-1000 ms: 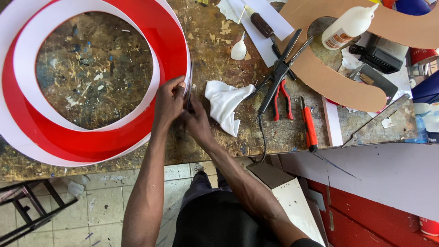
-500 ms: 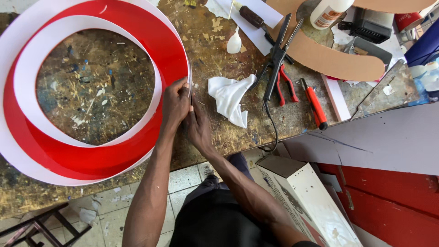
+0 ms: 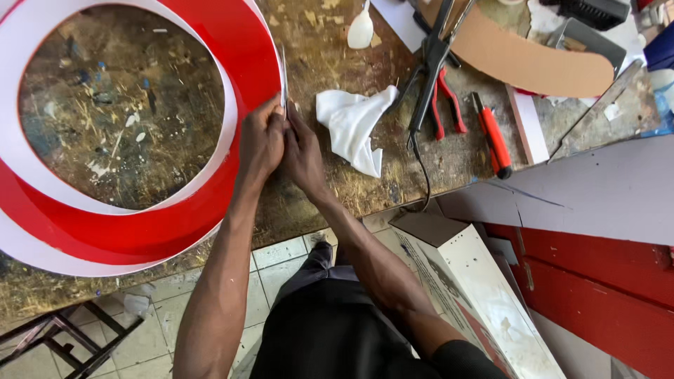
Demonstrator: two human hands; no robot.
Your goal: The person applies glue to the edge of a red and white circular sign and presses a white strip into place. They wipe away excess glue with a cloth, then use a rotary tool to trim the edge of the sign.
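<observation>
A large ring with a red face and white border (image 3: 140,224) lies on a stained wooden workbench (image 3: 337,70). Its thin white edge strip (image 3: 283,74) stands upright along the ring's right side. My left hand (image 3: 261,140) and my right hand (image 3: 303,151) are pressed together at that strip, fingers pinching its lower end. A crumpled white cloth (image 3: 354,126) lies just right of my hands.
Black pliers-like tool (image 3: 430,63), red-handled cutters (image 3: 449,105) and a red utility knife (image 3: 493,137) lie right of the cloth. A curved brown board piece (image 3: 533,60) sits behind. A grey panel (image 3: 597,189), red boards (image 3: 597,295) and a white box (image 3: 484,295) stand at right.
The view has shifted closer and rightward. Both hands stay pinched on the ring's edge strip, a little farther along it.
</observation>
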